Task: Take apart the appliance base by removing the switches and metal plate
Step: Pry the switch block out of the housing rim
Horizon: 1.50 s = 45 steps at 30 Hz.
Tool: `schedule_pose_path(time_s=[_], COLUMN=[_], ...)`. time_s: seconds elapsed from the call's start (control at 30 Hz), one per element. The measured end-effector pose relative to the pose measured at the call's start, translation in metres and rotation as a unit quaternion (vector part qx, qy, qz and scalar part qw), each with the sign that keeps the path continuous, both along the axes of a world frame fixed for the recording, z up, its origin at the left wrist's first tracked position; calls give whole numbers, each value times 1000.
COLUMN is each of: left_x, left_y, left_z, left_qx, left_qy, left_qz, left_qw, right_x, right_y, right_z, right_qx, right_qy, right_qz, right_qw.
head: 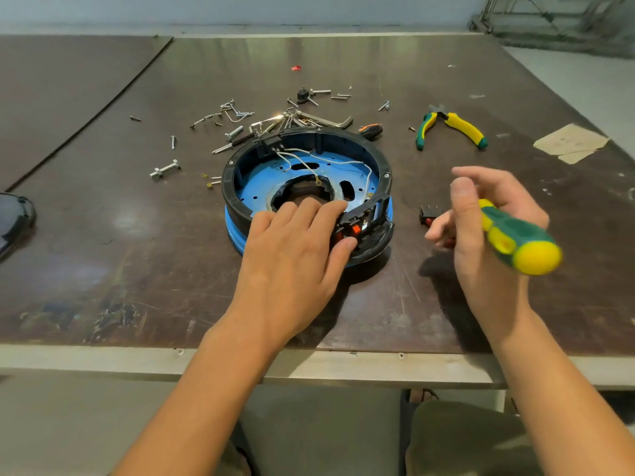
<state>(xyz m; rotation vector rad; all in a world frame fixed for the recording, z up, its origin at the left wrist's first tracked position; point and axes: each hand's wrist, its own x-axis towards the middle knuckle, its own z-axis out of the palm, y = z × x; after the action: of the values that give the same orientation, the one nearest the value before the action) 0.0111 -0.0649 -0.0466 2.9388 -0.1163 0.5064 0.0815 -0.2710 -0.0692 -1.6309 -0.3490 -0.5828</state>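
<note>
Gripping the near rim of the round appliance base (229,187), the left hand (292,249) lays its fingers over the black ring toward the inside while the thumb presses the outer wall right beside the orange switches (355,230) mounted there. The base sits on the dark table (137,252) about mid-width, with its blue metal plate (257,183) showing inside and white wires (330,162) trailing loosely across it. To the right, lifted clear of the tabletop, the right hand (481,228) is wrapped round the green and yellow handle of a screwdriver (519,238) (its tip is hidden). 1 loose black switch (429,214) lies on the table between the base and that hand. Behind the base lie scattered screws (237,115), and further right a pair of pliers (460,127).
</note>
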Motion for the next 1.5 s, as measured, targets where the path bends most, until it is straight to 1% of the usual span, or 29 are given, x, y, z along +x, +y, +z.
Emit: schedule_pose_path(time_s=[0.1,0.2,0.3,0.43,0.53,0.63,0.7,0.83,0.9,1.0,1.07,1.23,1.5], left_x=[0,1,4,4,4,3,2,3,2,2,2,0,-1], left_y=[4,16,31,35,35,35,35,35,36,36,38,41,43], left_z=[3,7,9,8,9,9,10,10,9,10,10,11,14], left_qx=[-23,-56,-104,-111,-145,-174,-177,-178,-178,-179,-181,-196,-213], left_qy=[7,30,37,35,32,20,19,27,27,30,33,47,66], left_qz=[-7,-32,-47,-53,-61,-64,-60,-55,-59,-64,-69,-86,-94], left_qw=[1000,997,993,992,987,982,982,982,982,981,981,976,970], right_x=[-7,-8,-7,-11,-12,-11,-11,-11,-12,-13,-13,-14,-13], right_y=[4,7,3,0,0,-2,-2,6,11,14,15,15,11], right_z=[8,14,19,25,27,28,28,25,24,23,24,22,19], right_qx=[121,198,252,291,324,371,359,271,229,210,208,185,139], right_qy=[41,78,107,157,191,202,206,207,227,258,260,237,171], right_qz=[110,188,214,270,279,292,303,315,325,328,321,295,318], right_qw=[986,959,938,904,884,858,858,885,889,884,886,907,922])
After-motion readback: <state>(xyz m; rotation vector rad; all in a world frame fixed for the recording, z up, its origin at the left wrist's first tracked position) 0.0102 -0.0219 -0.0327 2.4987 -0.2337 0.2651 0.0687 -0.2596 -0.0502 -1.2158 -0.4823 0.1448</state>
